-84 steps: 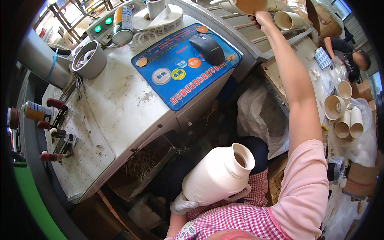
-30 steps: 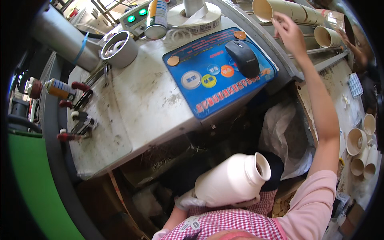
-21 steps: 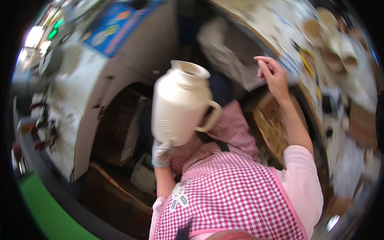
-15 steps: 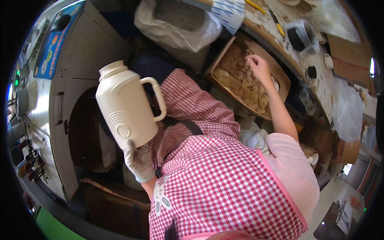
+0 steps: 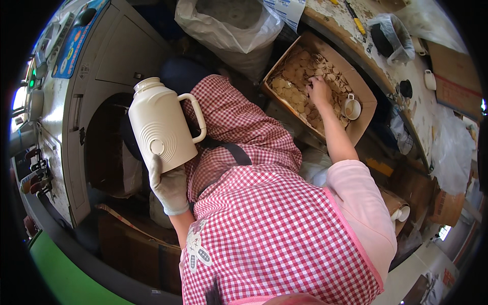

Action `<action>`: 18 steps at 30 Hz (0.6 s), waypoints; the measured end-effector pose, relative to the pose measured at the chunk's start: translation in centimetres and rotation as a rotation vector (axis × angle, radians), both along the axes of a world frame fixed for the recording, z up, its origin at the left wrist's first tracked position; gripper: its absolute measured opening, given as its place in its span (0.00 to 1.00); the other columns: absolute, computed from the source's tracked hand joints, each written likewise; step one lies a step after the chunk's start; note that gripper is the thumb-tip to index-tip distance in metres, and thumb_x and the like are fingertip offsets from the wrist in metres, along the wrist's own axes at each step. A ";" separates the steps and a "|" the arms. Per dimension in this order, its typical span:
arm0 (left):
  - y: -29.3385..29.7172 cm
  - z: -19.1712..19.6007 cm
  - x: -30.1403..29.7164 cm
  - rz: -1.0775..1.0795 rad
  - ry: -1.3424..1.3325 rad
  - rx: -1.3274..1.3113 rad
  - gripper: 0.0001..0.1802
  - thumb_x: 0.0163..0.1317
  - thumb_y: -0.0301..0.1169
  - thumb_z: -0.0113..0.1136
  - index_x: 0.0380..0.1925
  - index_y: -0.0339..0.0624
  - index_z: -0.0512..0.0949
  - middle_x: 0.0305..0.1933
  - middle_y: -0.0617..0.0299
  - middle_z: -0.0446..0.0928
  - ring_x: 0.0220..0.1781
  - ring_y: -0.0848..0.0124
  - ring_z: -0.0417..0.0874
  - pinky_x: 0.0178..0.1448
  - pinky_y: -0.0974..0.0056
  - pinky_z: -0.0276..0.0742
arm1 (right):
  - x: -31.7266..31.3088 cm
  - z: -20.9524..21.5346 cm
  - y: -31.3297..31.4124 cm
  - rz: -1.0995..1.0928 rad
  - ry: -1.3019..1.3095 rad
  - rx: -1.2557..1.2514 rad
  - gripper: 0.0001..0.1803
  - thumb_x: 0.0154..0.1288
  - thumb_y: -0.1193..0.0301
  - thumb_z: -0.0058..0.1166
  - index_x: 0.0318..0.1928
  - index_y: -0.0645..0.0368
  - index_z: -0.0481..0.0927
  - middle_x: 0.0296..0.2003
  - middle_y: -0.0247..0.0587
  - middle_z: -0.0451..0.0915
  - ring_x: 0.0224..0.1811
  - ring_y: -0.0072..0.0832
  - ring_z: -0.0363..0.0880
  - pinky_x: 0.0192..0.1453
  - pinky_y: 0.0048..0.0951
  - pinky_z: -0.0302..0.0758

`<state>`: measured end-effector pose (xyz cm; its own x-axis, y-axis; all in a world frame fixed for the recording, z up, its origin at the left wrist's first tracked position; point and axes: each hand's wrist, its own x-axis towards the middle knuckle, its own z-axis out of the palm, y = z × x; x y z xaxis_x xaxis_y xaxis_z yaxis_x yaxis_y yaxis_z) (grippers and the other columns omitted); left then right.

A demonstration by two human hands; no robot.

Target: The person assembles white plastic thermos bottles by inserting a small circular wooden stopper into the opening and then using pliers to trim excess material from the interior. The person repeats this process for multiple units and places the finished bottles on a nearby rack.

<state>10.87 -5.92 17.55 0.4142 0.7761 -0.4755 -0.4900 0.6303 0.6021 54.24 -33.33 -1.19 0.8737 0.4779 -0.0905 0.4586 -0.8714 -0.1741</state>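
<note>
My left hand (image 5: 169, 187), in a pale work glove, holds a cream plastic thermos jug body (image 5: 161, 124) from below, its neck up and slightly tilted left. The thumb lies against the lower front of the jug, beneath a round hole ringed by ridges; its handle (image 5: 200, 119) points right. Bare, my right hand (image 5: 319, 92) reaches into a cardboard box (image 5: 360, 124) at the right. Its fingers are curled down among many small flat cream discs (image 5: 292, 94); whatever they pinch is too small to make out. A white cup (image 5: 351, 107) lies in the box beside that forearm.
A grey machine cabinet (image 5: 127, 48) stands at the left. Behind the box is a large white sack (image 5: 229, 38). Along the right runs a worn workbench (image 5: 351, 38) with a yellow-handled tool (image 5: 359, 24) and a bag-lined container (image 5: 390, 38). More cardboard (image 5: 137, 254) lies low at the left.
The view has shifted a little. My right hand has moved lower and left among the discs, and the cup in the box shows more fully. My left hand still holds the jug body.
</note>
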 end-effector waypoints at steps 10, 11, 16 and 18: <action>2.0 -3.1 -1.5 0.053 0.232 0.162 0.23 0.79 0.38 0.54 0.65 0.36 0.69 0.67 0.51 0.76 0.65 0.64 0.80 0.68 0.58 0.81 | 0.8 0.4 0.8 0.089 0.049 -0.055 0.14 0.62 0.66 0.68 0.49 0.49 0.86 0.51 0.42 0.80 0.53 0.45 0.81 0.51 0.46 0.81; 1.9 -3.4 -1.9 0.040 0.134 0.179 0.22 0.79 0.35 0.54 0.66 0.36 0.69 0.67 0.51 0.76 0.66 0.65 0.80 0.69 0.59 0.80 | 0.9 0.4 1.2 0.072 0.061 -0.088 0.14 0.62 0.66 0.68 0.49 0.50 0.86 0.51 0.42 0.80 0.53 0.45 0.81 0.51 0.45 0.80; 0.9 -3.9 -2.3 -0.077 0.537 0.757 0.22 0.78 0.30 0.56 0.68 0.39 0.67 0.70 0.53 0.73 0.67 0.64 0.79 0.71 0.60 0.79 | 1.0 -0.9 4.9 0.138 0.026 0.026 0.12 0.63 0.69 0.65 0.46 0.57 0.85 0.52 0.46 0.80 0.54 0.49 0.81 0.53 0.49 0.80; 0.9 -3.3 -1.7 -0.003 0.347 0.310 0.23 0.78 0.36 0.56 0.67 0.38 0.68 0.69 0.53 0.74 0.67 0.63 0.79 0.71 0.58 0.78 | 1.1 -2.2 6.2 0.150 0.062 -0.144 0.09 0.64 0.73 0.59 0.44 0.61 0.85 0.52 0.51 0.81 0.53 0.54 0.82 0.55 0.51 0.80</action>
